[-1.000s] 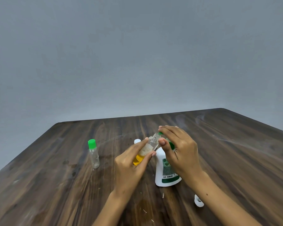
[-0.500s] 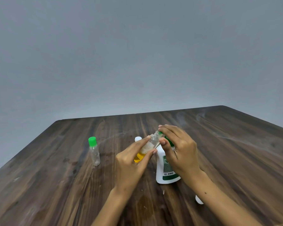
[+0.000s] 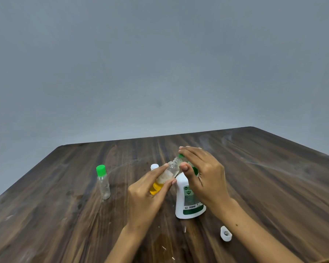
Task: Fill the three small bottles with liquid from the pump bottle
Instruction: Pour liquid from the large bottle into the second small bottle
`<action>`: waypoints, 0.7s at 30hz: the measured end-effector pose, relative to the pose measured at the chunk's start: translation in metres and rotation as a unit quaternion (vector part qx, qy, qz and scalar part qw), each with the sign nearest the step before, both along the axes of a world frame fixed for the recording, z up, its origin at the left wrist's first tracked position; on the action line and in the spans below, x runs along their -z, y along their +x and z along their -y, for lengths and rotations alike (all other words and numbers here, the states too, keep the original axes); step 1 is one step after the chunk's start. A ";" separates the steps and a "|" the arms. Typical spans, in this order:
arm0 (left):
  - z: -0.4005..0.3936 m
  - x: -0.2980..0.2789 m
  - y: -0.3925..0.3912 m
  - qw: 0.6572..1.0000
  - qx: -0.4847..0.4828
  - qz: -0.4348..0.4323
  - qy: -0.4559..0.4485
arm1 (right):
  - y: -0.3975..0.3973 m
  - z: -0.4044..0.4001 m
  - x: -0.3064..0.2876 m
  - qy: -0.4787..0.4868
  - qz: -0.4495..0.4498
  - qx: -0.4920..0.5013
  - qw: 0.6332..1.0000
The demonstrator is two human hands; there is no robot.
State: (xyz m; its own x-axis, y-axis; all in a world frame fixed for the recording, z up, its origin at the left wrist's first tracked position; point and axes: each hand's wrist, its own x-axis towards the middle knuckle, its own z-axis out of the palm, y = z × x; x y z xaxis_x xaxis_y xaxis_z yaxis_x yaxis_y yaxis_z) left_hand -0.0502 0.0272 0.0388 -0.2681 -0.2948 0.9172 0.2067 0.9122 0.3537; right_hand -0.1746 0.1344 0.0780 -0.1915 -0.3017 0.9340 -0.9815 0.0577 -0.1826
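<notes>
table (image 3: pixel 264 186): dark wood grain, smeared sheen | pump bottle (image 3: pixel 186 204): white glossy plastic | small bottles (image 3: pixel 104 185): clear plastic, green cap | loose cap (image 3: pixel 226 233): white plastic

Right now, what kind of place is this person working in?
Probably a plain indoor room set up for a tabletop task: a dark wooden table, a bare grey wall, and only a pump bottle and small bottles.
</notes>
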 end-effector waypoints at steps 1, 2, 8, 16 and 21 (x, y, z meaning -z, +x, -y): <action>0.000 -0.001 0.000 1.000 0.001 0.001 -0.001 | 0.000 0.000 -0.001 0.000 -0.006 0.001 1.000; 0.000 -0.001 0.000 1.000 0.000 0.000 -0.001 | 0.000 0.000 0.000 -0.001 -0.009 0.002 1.000; 0.001 -0.002 -0.001 1.000 -0.005 -0.005 -0.002 | 0.002 0.000 0.007 0.004 0.003 0.004 1.000; 0.001 -0.002 0.000 1.000 -0.003 -0.006 0.007 | 0.003 0.002 0.003 -0.002 0.004 0.010 1.000; 0.001 -0.002 0.000 1.000 0.002 -0.006 0.011 | 0.004 0.000 0.004 -0.005 0.018 0.004 1.000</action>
